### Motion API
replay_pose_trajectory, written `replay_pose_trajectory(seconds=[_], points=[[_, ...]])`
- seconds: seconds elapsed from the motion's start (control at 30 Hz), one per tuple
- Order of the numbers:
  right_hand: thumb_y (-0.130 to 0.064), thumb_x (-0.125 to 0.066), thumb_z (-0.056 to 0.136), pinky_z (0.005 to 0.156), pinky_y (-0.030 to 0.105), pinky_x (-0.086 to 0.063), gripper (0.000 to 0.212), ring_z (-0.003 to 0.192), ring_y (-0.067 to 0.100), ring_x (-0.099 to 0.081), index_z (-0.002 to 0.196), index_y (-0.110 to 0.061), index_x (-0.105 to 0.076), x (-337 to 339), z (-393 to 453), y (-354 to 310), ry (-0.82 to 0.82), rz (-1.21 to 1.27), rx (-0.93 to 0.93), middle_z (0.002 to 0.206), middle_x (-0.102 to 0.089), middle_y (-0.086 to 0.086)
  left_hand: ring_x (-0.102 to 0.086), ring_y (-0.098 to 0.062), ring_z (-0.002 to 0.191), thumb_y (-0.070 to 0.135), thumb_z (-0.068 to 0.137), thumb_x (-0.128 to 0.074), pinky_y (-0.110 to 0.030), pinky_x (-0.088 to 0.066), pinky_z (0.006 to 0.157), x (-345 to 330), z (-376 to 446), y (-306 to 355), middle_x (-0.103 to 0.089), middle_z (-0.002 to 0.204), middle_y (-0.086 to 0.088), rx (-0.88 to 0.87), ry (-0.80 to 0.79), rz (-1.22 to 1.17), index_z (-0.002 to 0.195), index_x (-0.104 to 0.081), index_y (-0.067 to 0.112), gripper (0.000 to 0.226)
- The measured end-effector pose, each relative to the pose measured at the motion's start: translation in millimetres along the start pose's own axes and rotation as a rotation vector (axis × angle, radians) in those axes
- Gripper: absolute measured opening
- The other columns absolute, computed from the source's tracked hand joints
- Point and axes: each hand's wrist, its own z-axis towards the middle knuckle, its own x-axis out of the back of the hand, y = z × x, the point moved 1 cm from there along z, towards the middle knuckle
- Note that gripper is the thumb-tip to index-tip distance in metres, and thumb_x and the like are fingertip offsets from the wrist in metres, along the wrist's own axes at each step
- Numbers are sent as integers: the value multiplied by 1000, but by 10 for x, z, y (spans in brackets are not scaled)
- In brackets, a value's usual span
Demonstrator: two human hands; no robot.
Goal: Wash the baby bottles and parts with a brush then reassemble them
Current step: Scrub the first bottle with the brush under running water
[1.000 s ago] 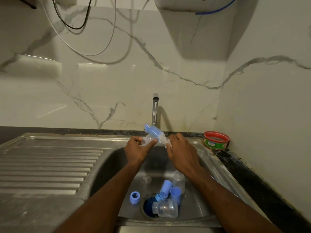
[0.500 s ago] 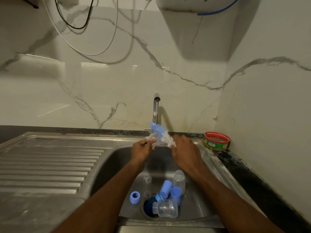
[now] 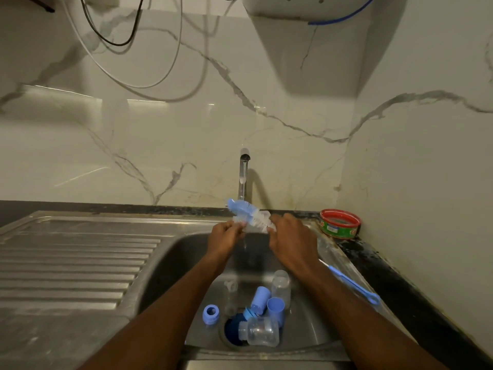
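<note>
Veined marble walls (image 3: 186, 134) meet in a corner; cables (image 3: 149, 84) hang; dark countertop (image 3: 416, 295); dim light.

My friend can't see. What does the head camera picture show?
Two hands scrub a clear bottle part with a blue brush under the tap: the left hand holds the part, the right hand the brush. More bottles and blue caps lie in the sink below.
</note>
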Motion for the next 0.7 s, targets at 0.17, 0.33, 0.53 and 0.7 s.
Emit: replay_pose_trajectory(seconds=[0.17, 0.33, 0.53, 0.7], points=[[-32, -57, 101, 73, 30, -47, 32, 93, 19, -60, 132, -26, -54, -14, -10, -84, -3, -69, 91, 118, -56, 2, -73, -17, 91, 51, 103, -48, -33, -56, 84, -42, 51, 9, -77, 95, -2, 184, 107, -152, 105, -73, 17, 42], [-29, -62, 98, 84, 35, -50, 33, 102, 22, -62, 130, -20, -55, 34, 42, 2, 4, -29, -94, 122, -57, 4, -72, -27, 95, 38, 102, -58, -42, -60, 89, 24, 16, 9, -77, 95, -6, 17, 83, -64, 101, -77, 18, 27], [-32, -63, 97, 80, 32, -52, 30, 96, 21, -63, 124, -21, -62, -56, 13, -23, -8, 20, 9, 114, -62, 2, -62, -4, 99, 31, 97, -67, -40, -56, 95, 83, -3, -3, -66, 117, -4, -376, 89, 383, 103, -75, 14, 20], [-28, -50, 100, 70, 34, -44, 22, 91, 25, -62, 115, -16, -61, -5, 51, 129, 33, -56, -58, 109, -63, 6, -45, 8, 111, 53, 90, -64, -7, -41, 85, 125, -72, 117, -45, 130, 7, -552, 55, 744, 118, -67, 17, 46]])
